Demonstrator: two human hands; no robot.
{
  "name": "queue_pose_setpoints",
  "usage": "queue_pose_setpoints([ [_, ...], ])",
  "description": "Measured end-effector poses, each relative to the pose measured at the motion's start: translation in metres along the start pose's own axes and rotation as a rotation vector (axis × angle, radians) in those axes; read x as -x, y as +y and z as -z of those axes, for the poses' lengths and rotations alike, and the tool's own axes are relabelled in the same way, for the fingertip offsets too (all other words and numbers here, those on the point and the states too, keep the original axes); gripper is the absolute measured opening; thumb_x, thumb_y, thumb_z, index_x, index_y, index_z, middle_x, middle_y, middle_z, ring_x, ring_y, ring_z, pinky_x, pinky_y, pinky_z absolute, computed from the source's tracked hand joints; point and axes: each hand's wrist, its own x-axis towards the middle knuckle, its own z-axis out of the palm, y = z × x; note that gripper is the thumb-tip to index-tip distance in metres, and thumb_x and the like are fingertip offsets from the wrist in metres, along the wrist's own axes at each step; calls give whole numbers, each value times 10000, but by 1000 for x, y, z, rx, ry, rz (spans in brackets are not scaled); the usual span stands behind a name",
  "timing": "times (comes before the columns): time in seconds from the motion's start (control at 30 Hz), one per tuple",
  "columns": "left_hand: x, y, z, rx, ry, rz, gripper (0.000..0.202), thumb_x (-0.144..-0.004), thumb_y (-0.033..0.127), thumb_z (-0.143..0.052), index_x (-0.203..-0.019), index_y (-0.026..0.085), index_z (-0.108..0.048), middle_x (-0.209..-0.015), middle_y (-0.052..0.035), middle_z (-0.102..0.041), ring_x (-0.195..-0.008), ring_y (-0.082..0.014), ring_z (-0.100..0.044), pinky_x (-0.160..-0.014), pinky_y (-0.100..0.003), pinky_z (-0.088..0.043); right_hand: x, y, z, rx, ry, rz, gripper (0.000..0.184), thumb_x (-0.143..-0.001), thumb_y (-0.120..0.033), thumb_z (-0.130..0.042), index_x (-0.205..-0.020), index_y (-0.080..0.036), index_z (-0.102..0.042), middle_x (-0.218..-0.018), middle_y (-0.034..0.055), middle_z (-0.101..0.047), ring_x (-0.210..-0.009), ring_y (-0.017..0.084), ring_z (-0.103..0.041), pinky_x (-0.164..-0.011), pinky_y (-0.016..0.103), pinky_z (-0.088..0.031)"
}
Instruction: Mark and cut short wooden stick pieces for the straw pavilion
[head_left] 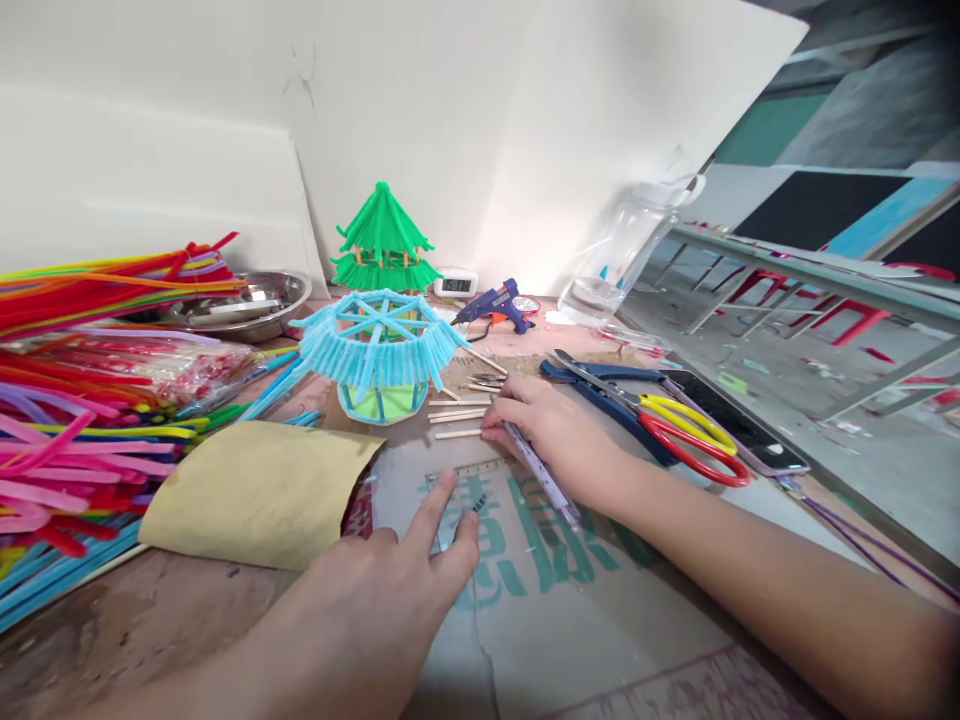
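Under left hand (375, 605), clear flat ruler (466, 476)

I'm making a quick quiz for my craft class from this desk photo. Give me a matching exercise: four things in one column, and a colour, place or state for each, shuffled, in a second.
Column one
1. glue gun
2. scissors
3. metal bowl
4. right hand

Column two
A. shiny, beside the pipe-cleaner pile
B. holds a pen-like tool
C. red and yellow handles
D. dark blue

Pairs: 1-D, 2-C, 3-A, 4-B
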Motion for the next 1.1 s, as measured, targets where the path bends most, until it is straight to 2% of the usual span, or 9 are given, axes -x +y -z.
queue_pose_setpoints([
  [0.07, 0, 1, -2, -12, 6, 0, 852, -631, 165, -687, -1444, 217, -441, -1510, -274, -370, -571, -223, -679, -439, -297, -464, -5, 7, 2, 7, 113, 8, 168, -964, -259, -558, -895, -165, -677, -905, 86, -601, -872, 226, -550, -769, 319, -426],
  [0.17, 0, 1, -1, -78, 10, 10, 822, -649, 148, -665, -1437, 241, -452, -1477, -257, -433, -549, -216, -682, -435, -289, -473, -12, 22, 19, -51, 270, 1, 184, -976, -275, -534, -907, -171, -670, -891, 73, -639, -869, 213, -583, -810, 314, -432],
  [0.23, -1, 2, 2, -111, 11, 8, 785, -675, 120, -626, -1431, 258, -464, -1472, -233, -452, -535, -206, -682, -424, -279, -478, -13, 34, 36, -73, 254, -46, 217, -985, -262, -501, -888, -182, -677, -853, 49, -666, -813, 195, -608, -770, 294, -431],
  [0.33, 1, 3, 7, -131, 23, -5, 795, -685, 69, -579, -1445, 265, -453, -1499, -203, -421, -527, -195, -681, -428, -289, -506, -8, 49, 52, -53, 110, -100, 206, -948, -251, -541, -826, -203, -701, -783, 19, -690, -720, 189, -622, -687, 282, -421],
  [0.4, 2, 3, 9, -129, 28, -7, 802, -687, 47, -562, -1450, 265, -449, -1519, -193, -391, -539, -197, -687, -441, -303, -525, -2, 53, 50, -44, 58, -96, 161, -913, -222, -581, -832, -202, -719, -799, 27, -707, -727, 200, -631, -694, 289, -428],
  [0.53, 2, 3, 11, -115, 11, 6, 782, -706, 42, -560, -1444, 280, -459, -1526, -186, -381, -544, -194, -689, -441, -301, -527, 2, 49, 26, 35, 36, -69, 201, -923, -173, -565, -1029, -181, -736, -954, 103, -696, -896, 243, -619, -794, 324, -433],
  [0.67, 0, 2, 11, -126, -7, 3, 791, -687, 71, -603, -1439, 276, -464, -1509, -193, -405, -512, -189, -678, -422, -296, -523, 0, 44, 10, 91, 41, -36, 227, -943, -162, -551, -1070, -184, -738, -898, 100, -640, -876, 232, -580, -772, 308, -421],
  [0.97, -2, 4, 6, -87, -32, 14, 809, -665, 157, -683, -1437, 250, -460, -1482, -256, -422, -561, -225, -698, -436, -292, -508, -1, 44, 16, 121, -31, -85, 153, -908, -128, -563, -831, -149, -692, -835, 95, -643, -831, 234, -590, -769, 316, -421],
  [1.1, -2, 1, 7, -53, -38, -13, 840, -676, 188, -688, -1468, 239, -415, -1497, -267, -386, -539, -218, -690, -414, -294, -497, 0, 37, 24, 80, 34, -101, 112, -844, -82, -566, -836, -144, -660, -790, 71, -632, -754, 214, -576, -723, 308, -417],
])
